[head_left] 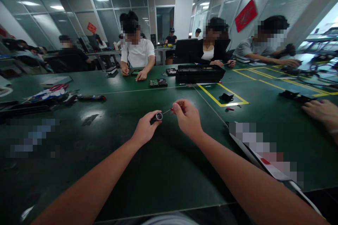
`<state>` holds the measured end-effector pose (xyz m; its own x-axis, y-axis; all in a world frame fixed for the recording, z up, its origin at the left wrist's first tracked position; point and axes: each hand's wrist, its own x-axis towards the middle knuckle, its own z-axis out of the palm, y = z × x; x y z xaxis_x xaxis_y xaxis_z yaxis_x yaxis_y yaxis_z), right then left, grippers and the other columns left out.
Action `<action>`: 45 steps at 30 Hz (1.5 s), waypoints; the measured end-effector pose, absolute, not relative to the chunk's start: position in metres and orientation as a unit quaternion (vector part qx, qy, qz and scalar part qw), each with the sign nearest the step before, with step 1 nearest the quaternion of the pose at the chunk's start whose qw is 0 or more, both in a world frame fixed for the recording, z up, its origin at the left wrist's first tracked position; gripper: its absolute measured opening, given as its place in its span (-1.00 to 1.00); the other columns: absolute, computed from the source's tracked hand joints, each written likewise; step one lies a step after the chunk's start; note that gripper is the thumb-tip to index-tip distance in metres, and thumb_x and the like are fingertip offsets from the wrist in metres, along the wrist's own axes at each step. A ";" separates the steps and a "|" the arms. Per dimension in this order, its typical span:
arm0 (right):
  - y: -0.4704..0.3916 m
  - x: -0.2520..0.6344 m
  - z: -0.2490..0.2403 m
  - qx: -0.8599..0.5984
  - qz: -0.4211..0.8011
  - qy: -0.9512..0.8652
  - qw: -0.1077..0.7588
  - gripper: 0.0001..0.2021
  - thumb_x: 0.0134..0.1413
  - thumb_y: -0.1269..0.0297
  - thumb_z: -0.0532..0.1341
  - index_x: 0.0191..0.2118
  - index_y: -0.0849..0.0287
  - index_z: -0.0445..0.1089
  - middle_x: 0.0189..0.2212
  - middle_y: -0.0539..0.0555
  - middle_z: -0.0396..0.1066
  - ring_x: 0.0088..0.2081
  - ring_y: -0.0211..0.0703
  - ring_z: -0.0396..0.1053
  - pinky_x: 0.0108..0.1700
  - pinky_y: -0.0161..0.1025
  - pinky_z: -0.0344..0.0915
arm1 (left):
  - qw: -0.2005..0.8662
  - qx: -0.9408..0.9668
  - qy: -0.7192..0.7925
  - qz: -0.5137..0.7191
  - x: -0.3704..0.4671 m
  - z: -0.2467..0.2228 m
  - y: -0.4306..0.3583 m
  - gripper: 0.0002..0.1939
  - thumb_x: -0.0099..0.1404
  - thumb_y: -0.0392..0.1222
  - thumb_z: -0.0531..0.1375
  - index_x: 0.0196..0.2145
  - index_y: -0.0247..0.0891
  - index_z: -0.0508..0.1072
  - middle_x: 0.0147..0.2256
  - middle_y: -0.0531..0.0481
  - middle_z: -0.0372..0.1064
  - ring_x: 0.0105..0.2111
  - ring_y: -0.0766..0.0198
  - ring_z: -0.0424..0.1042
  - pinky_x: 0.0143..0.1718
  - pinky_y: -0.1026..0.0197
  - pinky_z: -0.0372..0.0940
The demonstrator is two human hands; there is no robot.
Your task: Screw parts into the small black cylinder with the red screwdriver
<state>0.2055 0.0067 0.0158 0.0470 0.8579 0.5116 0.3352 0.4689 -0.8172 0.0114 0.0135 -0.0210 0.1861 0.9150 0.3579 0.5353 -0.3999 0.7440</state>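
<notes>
Above the green tabletop, my left hand [144, 128] is closed around a small dark cylindrical part [159, 116]. A silvery ring rims the round end of this part, which faces the camera. My right hand [188, 119] pinches a thin screwdriver [167, 111] by its reddish handle, mostly covered by the fingers. The metal shaft slants down to the left, and its tip is at or close to the ringed end. Whether the tip touches or enters the part cannot be made out.
Ahead stand a long black open housing [200, 75] and a green circuit-board unit [158, 83]. A black bracket [226, 97] lies inside yellow tape. A dark rod-shaped tool [91, 97] is left, a white-edged flat device [260, 160] right. A co-worker's hand [322, 112] rests far right; several people sit opposite.
</notes>
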 end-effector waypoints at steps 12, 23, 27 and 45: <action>0.005 0.205 0.017 -0.461 0.238 -0.643 0.563 -0.78 0.32 0.09 0.12 -0.20 0.12 0.39 -0.36 0.08 0.54 -0.31 -0.09 0.53 -0.22 -0.14 0.40 | 0.255 0.726 0.498 0.400 0.008 -0.021 0.013 -0.56 0.35 -0.27 0.24 0.17 -0.08 0.44 0.16 -0.03 0.39 0.21 0.08 0.32 0.30 -0.04 0.19; 0.005 0.206 0.021 -0.464 0.244 -0.682 0.510 -0.82 0.28 0.15 0.13 -0.20 0.11 0.41 -0.45 -0.01 0.47 -0.44 -0.17 0.41 -0.37 -0.21 0.27 | 0.222 0.735 0.508 0.390 0.007 -0.021 0.014 -0.56 0.32 -0.27 0.25 0.14 -0.08 0.45 0.01 -0.04 0.45 0.05 0.09 0.41 0.15 0.03 0.29; 0.003 0.204 0.018 -0.464 0.230 -0.687 0.509 -0.82 0.30 0.13 0.11 -0.22 0.09 0.39 -0.42 -0.01 0.46 -0.40 -0.16 0.41 -0.34 -0.21 0.25 | 0.208 0.741 0.509 0.385 0.007 -0.020 0.014 -0.58 0.34 -0.26 0.24 0.14 -0.06 0.45 0.00 -0.04 0.45 0.03 0.10 0.41 0.12 0.04 0.28; 0.003 0.204 0.024 -0.520 0.176 -0.671 0.498 -0.66 0.38 0.06 -0.01 -0.12 0.08 0.46 -0.47 0.02 0.45 -0.42 -0.09 0.40 -0.33 -0.17 0.19 | 0.175 0.787 0.492 0.329 0.009 -0.021 0.010 -0.61 0.38 -0.24 0.22 0.14 -0.03 0.44 0.08 -0.02 0.45 0.07 0.04 0.38 0.21 -0.17 0.15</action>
<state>0.2042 0.0033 0.0236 0.0382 0.8738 0.4848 0.5221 0.3962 -0.7553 0.0089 0.0104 -0.0210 0.2989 0.8896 0.3454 0.6599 -0.4541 0.5986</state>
